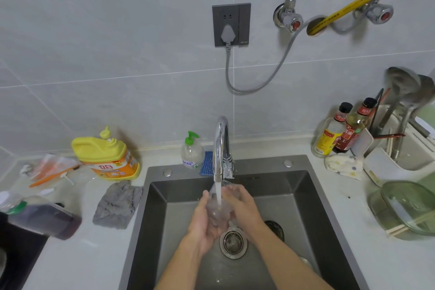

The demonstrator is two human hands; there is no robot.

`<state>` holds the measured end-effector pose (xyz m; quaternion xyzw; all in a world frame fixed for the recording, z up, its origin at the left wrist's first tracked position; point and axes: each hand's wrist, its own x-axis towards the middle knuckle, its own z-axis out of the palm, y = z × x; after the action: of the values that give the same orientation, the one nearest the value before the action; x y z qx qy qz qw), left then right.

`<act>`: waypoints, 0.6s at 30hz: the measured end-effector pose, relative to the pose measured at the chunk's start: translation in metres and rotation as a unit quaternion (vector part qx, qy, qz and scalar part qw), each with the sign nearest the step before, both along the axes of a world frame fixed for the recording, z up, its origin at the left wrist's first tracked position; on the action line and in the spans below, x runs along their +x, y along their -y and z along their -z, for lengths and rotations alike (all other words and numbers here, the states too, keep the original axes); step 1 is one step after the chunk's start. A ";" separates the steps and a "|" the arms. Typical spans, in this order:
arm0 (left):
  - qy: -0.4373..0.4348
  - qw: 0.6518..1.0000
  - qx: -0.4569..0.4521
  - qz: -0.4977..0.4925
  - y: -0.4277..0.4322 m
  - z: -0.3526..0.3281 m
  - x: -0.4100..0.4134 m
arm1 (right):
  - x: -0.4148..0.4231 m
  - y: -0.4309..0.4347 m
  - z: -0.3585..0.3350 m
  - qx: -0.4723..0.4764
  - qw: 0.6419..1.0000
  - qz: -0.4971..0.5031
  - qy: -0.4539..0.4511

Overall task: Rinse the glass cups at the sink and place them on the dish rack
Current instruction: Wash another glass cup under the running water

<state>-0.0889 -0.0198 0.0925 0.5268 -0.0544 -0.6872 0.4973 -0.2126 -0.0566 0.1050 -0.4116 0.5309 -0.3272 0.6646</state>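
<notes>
A clear glass cup is held over the dark steel sink, its mouth tilted up under the chrome tap. Water runs from the tap into the cup. My left hand grips the cup from the left and below. My right hand wraps round its right side near the rim. Much of the glass is hidden by my fingers. A white dish rack with ladles and chopsticks stands on the counter at the right.
Left counter: a yellow detergent jug, grey cloth and dark bottle. Green-pump soap bottle and blue sponge behind the sink. Sauce bottles, a rag and glass bowl lie right. Drain strainer below my hands.
</notes>
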 end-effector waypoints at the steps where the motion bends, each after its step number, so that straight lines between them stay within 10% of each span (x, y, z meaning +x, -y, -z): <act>1: 0.006 1.000 -0.001 0.006 0.000 -0.004 0.000 | 0.001 0.001 -0.001 -0.004 0.999 -0.007 -0.032; 6: 0.082 0.997 -0.008 -0.010 0.007 0.004 -0.004 | 0.009 -0.001 -0.005 -0.073 0.978 -0.011 -0.193; 11: 0.064 0.998 0.013 0.007 0.005 0.007 0.000 | -0.022 0.005 -0.010 -0.097 0.947 -0.246 -0.183; 18: 0.034 0.999 0.016 -0.039 0.005 0.017 -0.005 | -0.004 0.013 0.007 -0.033 0.960 -0.224 -0.163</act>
<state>-0.0936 -0.0252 0.0753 0.5598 -0.0396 -0.6496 0.5130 -0.2162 -0.0699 0.0981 -0.5894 0.5152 -0.1158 0.6114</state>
